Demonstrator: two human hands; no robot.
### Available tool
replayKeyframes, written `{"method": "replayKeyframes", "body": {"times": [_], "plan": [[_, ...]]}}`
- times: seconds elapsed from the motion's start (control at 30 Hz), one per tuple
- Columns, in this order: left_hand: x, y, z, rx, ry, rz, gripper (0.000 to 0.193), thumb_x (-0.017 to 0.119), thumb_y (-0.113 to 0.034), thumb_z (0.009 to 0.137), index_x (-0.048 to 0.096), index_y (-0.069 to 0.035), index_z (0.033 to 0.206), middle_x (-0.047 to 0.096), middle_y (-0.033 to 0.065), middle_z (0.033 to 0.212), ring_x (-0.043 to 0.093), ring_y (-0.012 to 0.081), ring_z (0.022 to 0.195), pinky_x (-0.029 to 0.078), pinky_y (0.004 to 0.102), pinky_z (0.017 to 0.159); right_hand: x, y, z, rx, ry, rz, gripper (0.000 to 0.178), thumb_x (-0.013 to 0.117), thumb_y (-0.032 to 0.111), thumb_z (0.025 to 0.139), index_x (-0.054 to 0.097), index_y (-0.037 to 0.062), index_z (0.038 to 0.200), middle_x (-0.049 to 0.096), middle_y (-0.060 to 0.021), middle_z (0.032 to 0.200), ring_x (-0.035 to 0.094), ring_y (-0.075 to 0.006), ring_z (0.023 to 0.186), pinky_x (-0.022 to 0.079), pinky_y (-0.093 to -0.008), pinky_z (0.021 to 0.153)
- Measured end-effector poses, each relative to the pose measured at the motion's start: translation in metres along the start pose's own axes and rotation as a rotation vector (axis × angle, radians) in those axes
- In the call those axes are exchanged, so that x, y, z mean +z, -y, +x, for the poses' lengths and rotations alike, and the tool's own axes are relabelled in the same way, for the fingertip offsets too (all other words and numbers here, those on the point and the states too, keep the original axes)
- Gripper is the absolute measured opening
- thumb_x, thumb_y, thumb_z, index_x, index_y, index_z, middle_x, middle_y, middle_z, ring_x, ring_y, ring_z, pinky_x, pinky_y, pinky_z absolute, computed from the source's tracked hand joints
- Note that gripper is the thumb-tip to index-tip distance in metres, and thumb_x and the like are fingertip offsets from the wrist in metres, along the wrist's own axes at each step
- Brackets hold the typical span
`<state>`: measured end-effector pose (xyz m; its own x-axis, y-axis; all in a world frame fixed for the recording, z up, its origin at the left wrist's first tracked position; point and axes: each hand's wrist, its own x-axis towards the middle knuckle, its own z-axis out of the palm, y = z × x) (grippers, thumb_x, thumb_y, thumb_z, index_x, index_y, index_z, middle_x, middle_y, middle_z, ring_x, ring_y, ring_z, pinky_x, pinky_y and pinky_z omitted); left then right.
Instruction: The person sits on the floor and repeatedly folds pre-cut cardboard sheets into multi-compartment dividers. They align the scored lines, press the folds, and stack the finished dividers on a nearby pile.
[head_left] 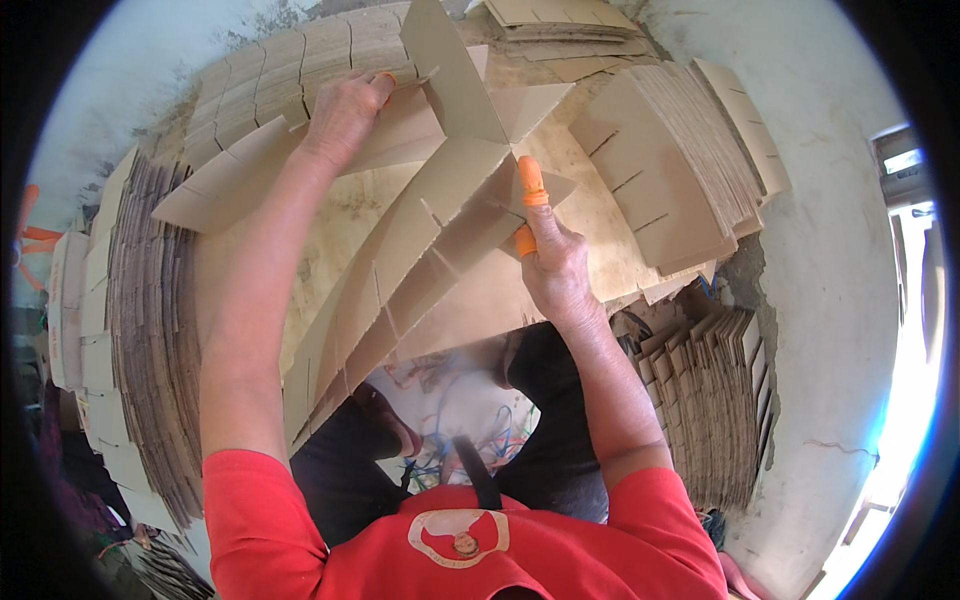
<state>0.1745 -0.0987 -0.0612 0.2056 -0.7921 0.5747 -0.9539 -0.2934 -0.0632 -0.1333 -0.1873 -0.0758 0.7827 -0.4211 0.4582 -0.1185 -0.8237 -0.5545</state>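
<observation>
Several slotted cardboard strips cross in a partly interlocked cardboard divider [400,225] above the board in front of me. Its long strips slant from the middle down to the lower left, near my lap. My left hand [348,112], at the upper left, is closed on the upper edge of a cross strip [400,135]. An upright cardboard flap [450,70] rises just right of it. My right hand [560,262] pinches the divider's right side near a short strip end. Orange finger covers show on both hands; the right fingers' far sides are hidden.
A light wooden board [600,225] lies beneath. Stacks of slotted cardboard surround it: a long left stack [155,330], a back stack [300,70], a right stack [680,160] and a lower right stack [705,405]. A pale wall [830,260] stands at the right. Coloured strings litter the floor.
</observation>
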Motion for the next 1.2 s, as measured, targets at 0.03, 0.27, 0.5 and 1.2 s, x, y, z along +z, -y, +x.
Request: {"method": "replayKeyframes", "body": {"times": [0.03,0.27,0.5,1.2], "plan": [[-0.002,-0.001,-0.001,0.011,-0.016,0.0,0.017,0.067,-0.001,0.076,0.061,-0.008,0.09,0.064,0.012,0.082,0.064,0.0322,0.078,0.053,0.0429,0.063,-0.003,0.002,0.0,0.037,0.039,-0.006,0.095,0.055,-0.013,0.076,0.021,0.0253,0.155,0.061,-0.0165,0.085,0.061,-0.0306,0.067,0.054,-0.0377,0.065],[-0.028,-0.017,-0.001,-0.037,-0.107,-0.098,0.012,0.062,0.004,0.075,0.056,-0.004,0.082,0.061,0.0155,0.07,0.062,0.0344,0.07,0.049,0.0446,0.061,-0.019,0.012,-0.007,0.09,0.136,0.011,0.092,0.051,-0.013,0.075,0.022,0.023,0.155,0.059,-0.0184,0.079,0.061,-0.0332,0.066,0.052,-0.0402,0.064],[-0.068,-0.056,-0.006,-0.114,0.048,-0.441,0.018,0.068,-0.001,0.078,0.051,0.001,0.08,0.059,0.0218,0.073,0.058,0.0412,0.07,0.044,0.0485,0.062,-0.044,0.03,-0.017,0.236,0.338,-0.127,0.087,0.051,-0.012,0.073,0.027,0.0137,0.153,0.063,-0.0219,0.081,0.064,-0.0373,0.073,0.051,-0.0451,0.064],[-0.172,-0.148,-0.176,-0.209,0.249,-0.385,0.036,0.079,-0.004,0.071,0.067,0.003,0.104,0.066,0.016,0.093,0.061,0.0318,0.079,0.051,0.0417,0.073,-0.145,-0.147,0.005,0.403,-0.158,-0.932,0.041,0.069,0.02,0.083,0.057,0.0073,0.121,0.058,-0.0133,0.119,0.053,-0.0327,0.113,0.044,-0.0459,0.095]]}}
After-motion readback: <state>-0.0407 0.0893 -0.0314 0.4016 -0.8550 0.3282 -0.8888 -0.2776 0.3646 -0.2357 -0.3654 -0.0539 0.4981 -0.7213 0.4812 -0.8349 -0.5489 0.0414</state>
